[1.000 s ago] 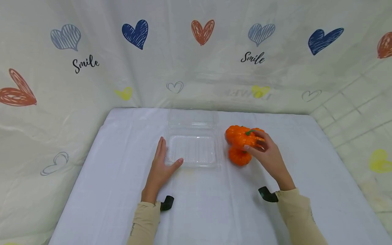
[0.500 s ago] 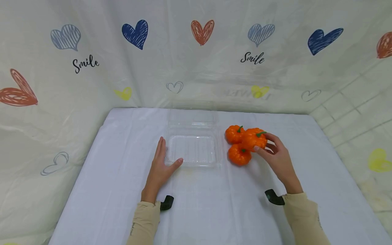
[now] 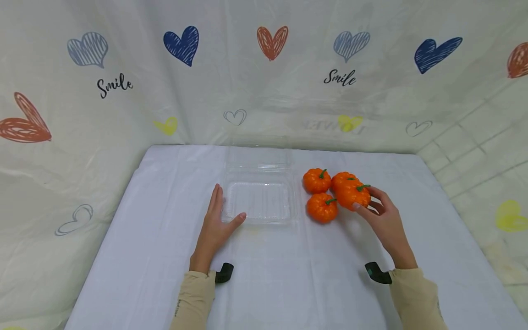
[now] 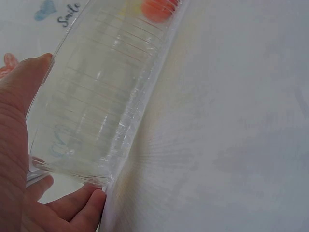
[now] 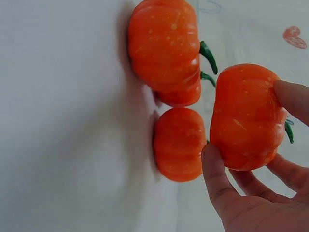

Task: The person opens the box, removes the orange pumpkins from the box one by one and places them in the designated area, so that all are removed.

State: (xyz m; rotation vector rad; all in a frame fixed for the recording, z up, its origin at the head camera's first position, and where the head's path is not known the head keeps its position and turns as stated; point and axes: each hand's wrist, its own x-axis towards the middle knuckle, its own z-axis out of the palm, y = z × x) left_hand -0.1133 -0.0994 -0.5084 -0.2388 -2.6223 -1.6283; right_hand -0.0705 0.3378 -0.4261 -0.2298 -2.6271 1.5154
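Note:
A clear plastic clamshell box (image 3: pixel 260 204) lies with its lid (image 3: pixel 259 159) folded back on the white tablecloth. My left hand (image 3: pixel 220 219) lies flat against the box's left front corner, the fingers straight and the thumb touching the front rim. In the left wrist view the box (image 4: pixel 101 92) sits between my thumb and fingers (image 4: pixel 72 208). To the right of the box sit several small orange pumpkins (image 3: pixel 316 180) with green stems. My right hand (image 3: pixel 368 204) grips one pumpkin (image 3: pixel 349 195) just right of the others, a little off the cloth. In the right wrist view my thumb and fingers pinch that pumpkin (image 5: pixel 246 116).
The white cloth (image 3: pixel 136 256) covers the table up to a heart-printed sheet (image 3: pixel 264 82) that hangs at the back and both sides. Black wrist mounts (image 3: pixel 224 272) (image 3: pixel 377 273) sit by both sleeves. Bare cloth lies in front of the box and to the far right.
My right hand has carried the pumpkin from on top of the cluster toward the right and nearer to me, uncovering the pumpkins beneath. The left hand has stayed put.

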